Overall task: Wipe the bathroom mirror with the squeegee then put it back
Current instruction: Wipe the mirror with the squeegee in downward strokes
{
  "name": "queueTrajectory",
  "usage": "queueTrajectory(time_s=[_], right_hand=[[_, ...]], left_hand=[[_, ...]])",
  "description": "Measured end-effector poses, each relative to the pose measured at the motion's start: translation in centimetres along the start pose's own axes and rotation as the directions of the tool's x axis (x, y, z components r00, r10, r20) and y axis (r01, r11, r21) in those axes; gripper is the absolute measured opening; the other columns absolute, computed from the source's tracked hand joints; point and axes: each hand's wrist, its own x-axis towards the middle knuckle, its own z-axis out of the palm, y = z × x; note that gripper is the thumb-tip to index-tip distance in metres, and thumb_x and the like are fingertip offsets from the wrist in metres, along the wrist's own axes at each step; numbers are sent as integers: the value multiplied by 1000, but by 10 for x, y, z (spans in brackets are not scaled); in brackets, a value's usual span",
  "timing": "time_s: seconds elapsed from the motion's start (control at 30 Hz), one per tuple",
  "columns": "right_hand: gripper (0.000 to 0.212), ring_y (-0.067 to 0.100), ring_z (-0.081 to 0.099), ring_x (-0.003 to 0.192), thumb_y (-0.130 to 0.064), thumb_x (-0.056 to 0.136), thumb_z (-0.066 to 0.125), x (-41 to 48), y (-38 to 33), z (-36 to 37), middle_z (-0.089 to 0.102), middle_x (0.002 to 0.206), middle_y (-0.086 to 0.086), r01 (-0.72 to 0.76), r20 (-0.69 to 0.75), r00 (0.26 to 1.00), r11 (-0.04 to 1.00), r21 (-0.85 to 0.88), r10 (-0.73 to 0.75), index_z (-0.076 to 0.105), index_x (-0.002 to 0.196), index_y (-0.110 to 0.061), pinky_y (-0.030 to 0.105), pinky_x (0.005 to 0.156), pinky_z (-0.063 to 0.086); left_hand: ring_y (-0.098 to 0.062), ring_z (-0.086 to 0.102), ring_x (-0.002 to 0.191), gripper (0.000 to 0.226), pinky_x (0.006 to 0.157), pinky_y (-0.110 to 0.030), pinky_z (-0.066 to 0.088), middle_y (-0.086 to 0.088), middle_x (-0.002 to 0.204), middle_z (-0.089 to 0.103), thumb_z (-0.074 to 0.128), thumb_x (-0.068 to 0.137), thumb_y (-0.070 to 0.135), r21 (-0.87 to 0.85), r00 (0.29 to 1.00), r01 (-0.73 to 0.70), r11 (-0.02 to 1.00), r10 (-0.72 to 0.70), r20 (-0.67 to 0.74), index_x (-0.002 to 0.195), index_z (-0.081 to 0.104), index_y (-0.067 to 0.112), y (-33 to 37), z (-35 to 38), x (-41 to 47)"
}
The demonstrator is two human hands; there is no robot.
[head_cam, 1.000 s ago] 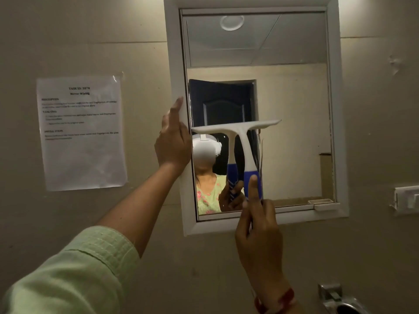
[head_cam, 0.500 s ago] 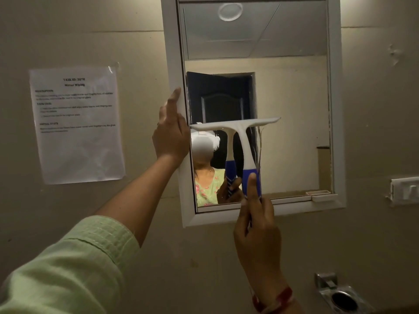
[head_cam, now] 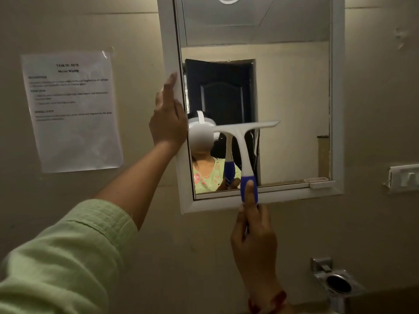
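Against the lower middle of the mirror (head_cam: 294, 109), the squeegee (head_cam: 243, 141) is standing handle-down. Its white blade is running across at a slight tilt, the right end sitting a little higher than the left. The blade appears to be lying on the glass, with the reflected handle showing just beside the real one. The blue grip at the bottom is crossing the lower rail of the white frame (head_cam: 170, 53).

The right hand (head_cam: 254, 241) is clasping that blue grip from below, fingers curled round it and the thumb stretching straight up along its front. A red band (head_cam: 272, 300) is circling that wrist.

The left hand (head_cam: 167, 123) is holding nothing. It is resting flat on the frame's left rail, fingers straight and pointing upward, at about the height of the blade. Its arm is reaching in from the lower left in a pale green sleeve (head_cam: 68, 257).

On the wall to the left of the mirror, a printed sheet (head_cam: 72, 112) is hanging, its small text too blurred to read. A white switch plate (head_cam: 403, 177) is sitting on the wall to the right of the frame. Below that, a metal holder (head_cam: 337, 282) with a round opening is jutting out near the bottom right corner.
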Motion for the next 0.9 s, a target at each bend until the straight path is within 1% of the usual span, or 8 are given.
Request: queueTrajectory(time_s=[0.17, 0.3, 0.4, 0.5, 0.6, 0.67, 0.8, 0.9], right_hand=[[54, 0, 42, 53, -29, 93, 38, 28, -1, -5, 53, 96, 6, 24, -33, 999, 1000, 15, -24, 17, 142, -28, 7, 50, 40], [59, 0, 42, 52, -23, 90, 45, 7, 2, -4, 54, 91, 5, 7, 9, 1000, 1000, 3, -7, 16, 141, -30, 5, 50, 39], [59, 0, 42, 51, -20, 88, 45, -9, 2, -4, 51, 87, 0, -23, 30, 999, 1000, 16, 22, 20, 141, -27, 3, 49, 37], [54, -1, 41, 52, -21, 93, 44, 0, -1, -1, 52, 87, 2, -8, -13, 1000, 1000, 20, 8, 21, 141, -25, 3, 49, 35], [53, 4, 48, 62, -30, 92, 36, 22, -5, -1, 55, 95, 10, 11, -44, 999, 999, 47, -9, 19, 142, -27, 13, 54, 47], [55, 6, 50, 65, -34, 90, 34, 25, -5, -1, 55, 98, 10, 10, -47, 999, 999, 51, -7, 19, 142, -27, 18, 55, 51], [56, 3, 46, 56, -27, 91, 41, -1, 2, 0, 55, 92, 6, 0, -17, 1000, 999, 39, 0, 17, 141, -32, 13, 53, 48], [54, 2, 45, 55, -36, 92, 42, -13, 2, -1, 55, 90, 4, -10, -17, 1000, 999, 45, 11, 17, 140, -34, 11, 52, 45]], left_hand=[[-1, 39, 49, 45, 49, -2, 35, -11, 131, 52, 29, 96, 15, 1, 1000, 8, 1000, -8, 1, 140, 35, 18, 1, 0, 0], [-2, 38, 47, 44, 48, -3, 35, -13, 128, 54, 29, 96, 15, -4, 1000, 5, 1000, -5, -3, 140, 35, 18, 0, 0, 0], [-2, 38, 47, 44, 48, -3, 36, -14, 128, 53, 28, 96, 16, -7, 1000, 1, 1000, -1, -5, 140, 35, 18, 0, 0, -1], [-1, 38, 47, 44, 48, -3, 36, -14, 130, 52, 28, 96, 15, -10, 1000, 3, 1000, -3, -1, 140, 35, 18, 1, -1, 0], [-1, 37, 47, 45, 47, -4, 36, -13, 131, 52, 27, 96, 16, -14, 1000, 9, 1000, -9, 3, 140, 35, 17, 1, -1, 0], [-2, 38, 47, 45, 47, -4, 36, -13, 130, 52, 27, 96, 16, -15, 1000, 8, 1000, -8, 1, 140, 36, 17, 0, 0, 0], [-3, 38, 46, 44, 47, -4, 37, -14, 130, 52, 27, 97, 17, -21, 1000, 1, 1000, -1, 3, 140, 36, 17, -2, -1, -1], [-2, 39, 47, 44, 47, -5, 37, -13, 131, 51, 27, 97, 17, -17, 1000, 4, 1000, -4, 11, 140, 35, 18, -1, -1, -1]])
